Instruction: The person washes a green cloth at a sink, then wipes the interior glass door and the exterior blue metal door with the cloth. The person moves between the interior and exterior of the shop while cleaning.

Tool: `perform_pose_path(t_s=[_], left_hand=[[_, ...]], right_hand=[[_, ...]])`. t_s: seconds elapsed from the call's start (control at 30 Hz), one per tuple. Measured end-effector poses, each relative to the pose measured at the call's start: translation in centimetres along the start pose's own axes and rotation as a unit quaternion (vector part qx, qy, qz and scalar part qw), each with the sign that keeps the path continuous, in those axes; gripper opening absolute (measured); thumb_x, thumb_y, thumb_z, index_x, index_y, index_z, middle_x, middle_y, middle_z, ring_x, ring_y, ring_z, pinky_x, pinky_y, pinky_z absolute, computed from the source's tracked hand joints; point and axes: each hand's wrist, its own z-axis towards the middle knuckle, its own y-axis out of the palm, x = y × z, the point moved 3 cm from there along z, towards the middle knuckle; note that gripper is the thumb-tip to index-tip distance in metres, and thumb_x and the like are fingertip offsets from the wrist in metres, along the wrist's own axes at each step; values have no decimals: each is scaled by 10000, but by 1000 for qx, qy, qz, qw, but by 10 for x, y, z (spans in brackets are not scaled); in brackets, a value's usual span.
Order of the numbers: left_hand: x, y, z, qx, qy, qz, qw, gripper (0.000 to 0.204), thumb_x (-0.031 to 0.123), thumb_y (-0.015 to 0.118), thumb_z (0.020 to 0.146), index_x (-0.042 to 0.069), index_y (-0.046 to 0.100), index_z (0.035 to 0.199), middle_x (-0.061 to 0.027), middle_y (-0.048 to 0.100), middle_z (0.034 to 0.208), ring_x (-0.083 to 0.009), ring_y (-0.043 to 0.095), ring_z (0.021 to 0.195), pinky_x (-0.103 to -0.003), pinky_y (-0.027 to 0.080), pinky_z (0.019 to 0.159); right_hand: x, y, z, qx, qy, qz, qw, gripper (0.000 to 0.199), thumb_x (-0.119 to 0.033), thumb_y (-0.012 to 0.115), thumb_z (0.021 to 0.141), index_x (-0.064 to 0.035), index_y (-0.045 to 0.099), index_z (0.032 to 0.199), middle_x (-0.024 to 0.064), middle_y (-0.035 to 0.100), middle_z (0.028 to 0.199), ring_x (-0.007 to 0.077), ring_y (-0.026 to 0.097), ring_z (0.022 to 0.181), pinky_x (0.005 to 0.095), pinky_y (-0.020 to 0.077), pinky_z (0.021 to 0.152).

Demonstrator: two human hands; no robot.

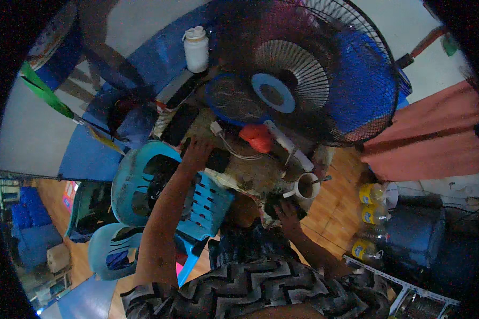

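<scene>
My left hand [198,152] lies with its fingers stretched out over a dark, flat, oblong thing [218,159] at the near edge of a small cluttered table [239,173]. What that thing is, the dim picture does not tell. On the table's near right side, my right hand [288,215] rests palm down, fingers apart, on a dark patch [299,209] that may be cloth. Just beyond it stands a white mug [298,192] holding a dark drink and a spoon [322,179]. Another black oblong object [180,124] sits beyond my left hand.
A big caged fan [273,92] looms over the far side. Near it lie a red crumpled thing [255,138], a white power strip [288,145] and a white cable. A white bottle [196,50] stands farther back. Teal plastic chairs [130,183] crowd the left; yellow-labelled bottles [374,214] stand right.
</scene>
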Motion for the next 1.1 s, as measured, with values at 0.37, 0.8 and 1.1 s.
perform_pose_path(t_s=[0.37,0.8,1.1], left_hand=[[6,9,12,107,-35,5,994,631,161,659,713,141,445,1305,-140,477,1271,-345,426,1232,-563,314,1023],[214,-32,-324,20,-419,-266,868,477,134,696,690,43,563,1139,-169,571,1156,-367,485,1142,-497,366,979],[480,50,-580,-349,-638,-493,477,466,251,768,623,78,656,1041,-172,657,1060,-331,618,1012,-408,501,873]], right_hand=[[107,-61,-39,219,337,592,699,508,18,526,847,-70,456,1343,177,428,1390,290,417,1282,375,388,1027],[371,-26,114,178,148,790,568,394,-181,552,884,-60,508,1257,108,571,1184,238,567,1014,378,477,852],[228,-16,13,177,312,163,919,413,-89,525,880,-4,507,1284,197,534,1261,327,539,1110,383,440,922]])
